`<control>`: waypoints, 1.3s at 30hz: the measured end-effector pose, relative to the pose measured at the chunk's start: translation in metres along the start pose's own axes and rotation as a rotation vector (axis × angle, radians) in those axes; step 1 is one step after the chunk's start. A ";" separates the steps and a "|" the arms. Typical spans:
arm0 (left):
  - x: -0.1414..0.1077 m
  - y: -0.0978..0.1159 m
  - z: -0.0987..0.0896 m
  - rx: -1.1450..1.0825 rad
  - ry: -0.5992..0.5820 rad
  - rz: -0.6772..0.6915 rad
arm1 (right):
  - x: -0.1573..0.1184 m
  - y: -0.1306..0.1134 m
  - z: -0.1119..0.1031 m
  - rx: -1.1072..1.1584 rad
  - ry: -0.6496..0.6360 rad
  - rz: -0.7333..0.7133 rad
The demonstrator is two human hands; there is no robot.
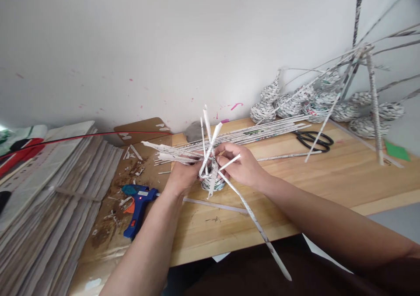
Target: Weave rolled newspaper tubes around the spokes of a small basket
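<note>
Between my hands, low over the wooden table [203, 237], is a small round weave of rolled newspaper [213, 183] with several paper tubes sticking up and out. One long paper tube [254, 219] slants from it toward the table's front edge. My left hand [186, 173] is closed around the left side of the weave, its fingertips partly hidden behind the tubes. At the right side, my right hand [241, 162] pinches close to the top of the weave, where a short tube end [231, 161] juts out. Its exact hold on the tubes is hard to make out.
A blue glue gun [139, 208] lies left on stained cardboard with paper scraps. Beyond are stacked newspapers [62, 199]. Behind my hands lies a bundle of paper tubes [259, 134]; black-handled scissors [315, 141] are to the right. Woven gourd shapes [288, 105] line the wall beside a tube frame [374, 99].
</note>
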State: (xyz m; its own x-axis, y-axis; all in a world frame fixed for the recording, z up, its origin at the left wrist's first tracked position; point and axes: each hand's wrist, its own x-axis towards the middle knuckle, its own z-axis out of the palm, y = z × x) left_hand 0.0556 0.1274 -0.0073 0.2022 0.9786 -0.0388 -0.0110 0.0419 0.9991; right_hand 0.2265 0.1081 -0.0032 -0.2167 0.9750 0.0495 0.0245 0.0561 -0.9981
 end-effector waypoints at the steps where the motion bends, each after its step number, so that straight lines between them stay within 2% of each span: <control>1: 0.000 0.000 -0.001 0.013 -0.011 -0.005 | 0.000 0.000 0.000 0.008 0.003 0.008; 5: 0.002 -0.002 -0.004 0.090 -0.007 0.047 | 0.003 -0.001 0.000 0.065 -0.019 0.093; 8: 0.003 -0.003 -0.007 0.123 0.065 0.085 | 0.003 -0.004 -0.002 0.081 -0.033 0.179; 12: 0.004 -0.002 -0.007 0.097 0.133 0.081 | 0.000 -0.009 -0.006 -0.004 -0.078 0.235; 18: 0.007 -0.003 -0.005 0.077 0.171 0.057 | -0.003 -0.007 -0.004 -0.031 -0.141 0.114; 24: 0.006 -0.002 -0.003 0.009 0.189 0.015 | -0.002 -0.003 -0.009 -0.180 -0.212 0.148; 31: 0.006 -0.002 -0.002 0.070 0.233 -0.025 | -0.001 -0.006 -0.013 -0.535 -0.218 -0.021; 34: 0.005 -0.001 -0.002 0.055 0.213 -0.020 | -0.001 -0.003 -0.012 -0.464 -0.167 0.002; 39: 0.004 -0.002 -0.004 0.073 0.138 0.004 | 0.000 0.003 -0.008 -0.159 -0.095 0.052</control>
State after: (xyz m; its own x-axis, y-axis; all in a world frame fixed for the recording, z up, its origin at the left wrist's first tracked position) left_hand 0.0528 0.1324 -0.0095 0.0660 0.9973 -0.0325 0.0610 0.0284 0.9977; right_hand 0.2343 0.1096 -0.0057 -0.3018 0.9533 -0.0136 0.1907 0.0464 -0.9806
